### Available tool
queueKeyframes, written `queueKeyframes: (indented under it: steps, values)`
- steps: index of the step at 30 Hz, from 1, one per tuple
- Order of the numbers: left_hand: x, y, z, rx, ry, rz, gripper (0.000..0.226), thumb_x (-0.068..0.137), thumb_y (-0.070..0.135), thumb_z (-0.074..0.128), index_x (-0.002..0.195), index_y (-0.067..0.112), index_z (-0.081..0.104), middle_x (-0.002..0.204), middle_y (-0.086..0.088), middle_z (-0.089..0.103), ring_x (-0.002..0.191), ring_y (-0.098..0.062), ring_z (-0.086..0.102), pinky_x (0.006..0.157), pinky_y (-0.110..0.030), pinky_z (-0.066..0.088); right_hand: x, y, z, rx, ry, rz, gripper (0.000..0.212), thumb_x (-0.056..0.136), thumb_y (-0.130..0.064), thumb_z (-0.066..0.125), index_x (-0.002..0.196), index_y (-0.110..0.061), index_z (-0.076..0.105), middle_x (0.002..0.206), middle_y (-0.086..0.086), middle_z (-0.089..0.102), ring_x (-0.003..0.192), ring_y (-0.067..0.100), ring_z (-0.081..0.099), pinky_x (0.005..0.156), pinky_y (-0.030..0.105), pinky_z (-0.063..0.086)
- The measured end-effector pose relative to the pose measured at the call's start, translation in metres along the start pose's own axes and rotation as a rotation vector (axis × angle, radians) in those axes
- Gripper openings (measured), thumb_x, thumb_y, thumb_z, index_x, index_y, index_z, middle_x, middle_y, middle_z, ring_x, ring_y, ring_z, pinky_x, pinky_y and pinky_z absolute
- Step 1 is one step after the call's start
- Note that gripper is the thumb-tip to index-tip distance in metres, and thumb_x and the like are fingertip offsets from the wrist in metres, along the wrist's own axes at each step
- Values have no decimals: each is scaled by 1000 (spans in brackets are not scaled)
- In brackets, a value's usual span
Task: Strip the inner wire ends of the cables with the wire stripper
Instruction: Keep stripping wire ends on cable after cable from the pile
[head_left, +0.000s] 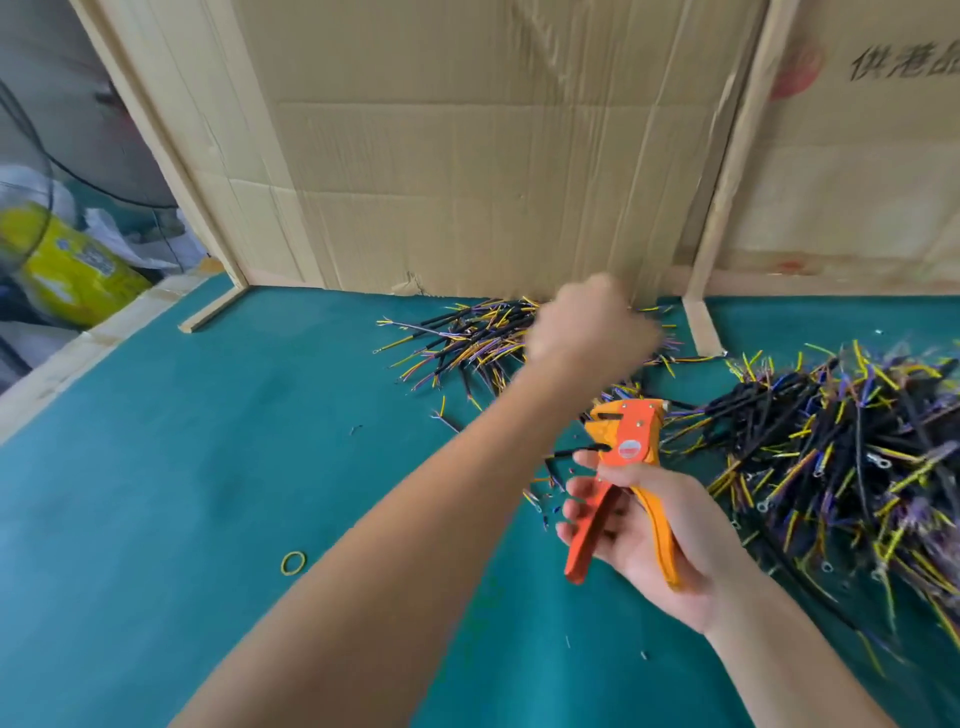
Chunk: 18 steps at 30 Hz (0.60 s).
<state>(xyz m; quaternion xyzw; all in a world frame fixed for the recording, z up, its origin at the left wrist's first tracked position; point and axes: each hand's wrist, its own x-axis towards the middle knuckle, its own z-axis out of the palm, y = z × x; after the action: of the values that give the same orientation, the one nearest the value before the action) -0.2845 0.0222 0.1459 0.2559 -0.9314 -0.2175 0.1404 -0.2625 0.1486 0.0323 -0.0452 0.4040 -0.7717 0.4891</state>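
My right hand (644, 525) grips the orange and yellow wire stripper (626, 441) by its spread handles, jaws pointing up and to the left. A short black cable piece (569, 453) shows just left of the jaws. My left hand (587, 327) is stretched out over the far pile of black cables (462, 338) with yellow and purple inner wires. It is blurred and its fingers are hidden behind its back, so a hold cannot be made out. A bigger heap of the same cables (831, 457) lies to the right of the stripper.
The work surface is a green mat (208, 493). Cardboard walls (467, 156) stand along the back and right, with wooden strips (701, 322) at their feet. A yellow rubber band (293, 563) and small insulation scraps lie on the mat. Bags sit off the left edge.
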Motion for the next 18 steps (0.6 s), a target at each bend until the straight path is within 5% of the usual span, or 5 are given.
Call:
queueKeyframes:
  steps: [5,7,11,14,18]
  values:
    - [-28,-135,14,303,-71,-430,43,93,46,54,119,12,63,121,-12,65,114,-37,62,78,-36,43,-1,-2,-3,19,31,-32,60,71,-11,70,128,6,59,89,23,67,72,35,66,71,49,60]
    - [-35,-157,28,261,-78,-480,47,92,53,56,114,12,64,117,-12,65,111,-37,62,75,-34,42,0,0,-2,20,18,-20,61,73,-10,69,132,5,57,89,23,66,73,36,65,71,50,60]
    - [-35,-164,29,159,-25,-520,26,84,34,57,85,8,60,91,-14,66,88,-37,62,71,-33,48,-1,0,-2,31,4,-29,62,74,-8,69,133,5,55,89,23,65,74,37,65,72,51,59]
    - [-43,-168,26,-22,45,-499,31,82,32,54,72,4,63,72,-12,71,71,-34,69,67,-31,57,0,-1,-3,48,5,-10,61,75,-8,69,133,5,56,90,24,65,74,38,64,73,51,59]
    - [-64,-174,24,-625,123,-392,21,91,12,52,72,3,56,61,-8,70,48,-26,64,45,-31,53,1,-1,-1,53,-11,4,60,76,-7,68,134,5,55,91,24,64,74,38,64,72,51,59]
